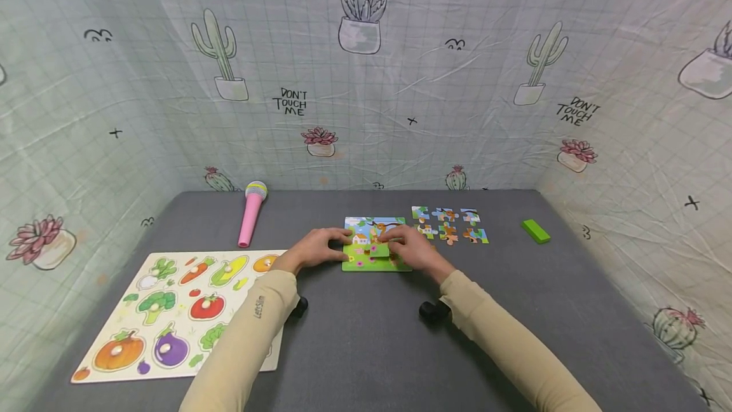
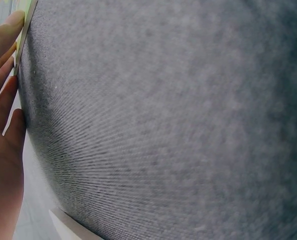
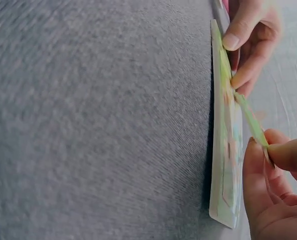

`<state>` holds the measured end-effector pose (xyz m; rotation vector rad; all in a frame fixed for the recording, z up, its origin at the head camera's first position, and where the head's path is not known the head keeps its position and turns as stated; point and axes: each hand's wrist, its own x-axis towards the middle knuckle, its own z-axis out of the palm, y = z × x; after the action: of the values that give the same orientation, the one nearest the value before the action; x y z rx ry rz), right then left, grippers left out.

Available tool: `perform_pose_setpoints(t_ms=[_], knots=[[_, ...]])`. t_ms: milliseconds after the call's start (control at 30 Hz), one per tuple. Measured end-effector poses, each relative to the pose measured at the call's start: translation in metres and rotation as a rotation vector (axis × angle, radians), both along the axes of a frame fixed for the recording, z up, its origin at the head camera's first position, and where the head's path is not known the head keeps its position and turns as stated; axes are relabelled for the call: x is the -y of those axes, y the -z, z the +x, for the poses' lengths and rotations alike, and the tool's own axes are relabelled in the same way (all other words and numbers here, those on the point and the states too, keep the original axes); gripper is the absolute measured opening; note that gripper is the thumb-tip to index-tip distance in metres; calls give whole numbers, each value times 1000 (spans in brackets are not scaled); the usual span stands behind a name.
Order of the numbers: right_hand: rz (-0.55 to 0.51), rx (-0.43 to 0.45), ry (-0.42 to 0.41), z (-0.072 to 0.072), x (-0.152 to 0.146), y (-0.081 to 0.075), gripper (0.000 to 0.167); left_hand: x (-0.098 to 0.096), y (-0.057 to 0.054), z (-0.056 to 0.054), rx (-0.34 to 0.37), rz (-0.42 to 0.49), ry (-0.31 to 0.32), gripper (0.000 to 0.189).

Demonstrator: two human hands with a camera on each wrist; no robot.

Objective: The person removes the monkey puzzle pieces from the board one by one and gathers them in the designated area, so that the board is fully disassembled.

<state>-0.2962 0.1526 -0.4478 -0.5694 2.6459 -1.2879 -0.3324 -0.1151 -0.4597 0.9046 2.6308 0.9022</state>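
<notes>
A small picture puzzle board, green below with a house and sky above, lies flat on the table between both hands. My right hand pinches a green puzzle piece between thumb and fingertips, tilted over the board's surface. One end of that piece is close to the board; whether it touches cannot be told. My left hand rests its thumb and fingertips on the board's left edge. In the left wrist view, only those fingers and a sliver of the board show.
Several loose puzzle pieces lie right of the board. A green block sits farther right. On the left are a pink toy microphone and a vegetable peg board, partly under the left forearm. A patterned curtain surrounds the grey table.
</notes>
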Motion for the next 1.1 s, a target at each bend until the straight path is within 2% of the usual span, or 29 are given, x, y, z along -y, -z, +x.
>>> perform_pose_setpoints(t_ms=[200,533,1100], knots=[[-67,68,67,1,-6,-1,29,-1,0,-1,-7,-13,1,43],[-117,109,166,5,-16,-2,28,-2,0,0,-18,-14,3,42],[-139,146,179,8,-19,0,30,0,2,1,-31,-6,0,41]])
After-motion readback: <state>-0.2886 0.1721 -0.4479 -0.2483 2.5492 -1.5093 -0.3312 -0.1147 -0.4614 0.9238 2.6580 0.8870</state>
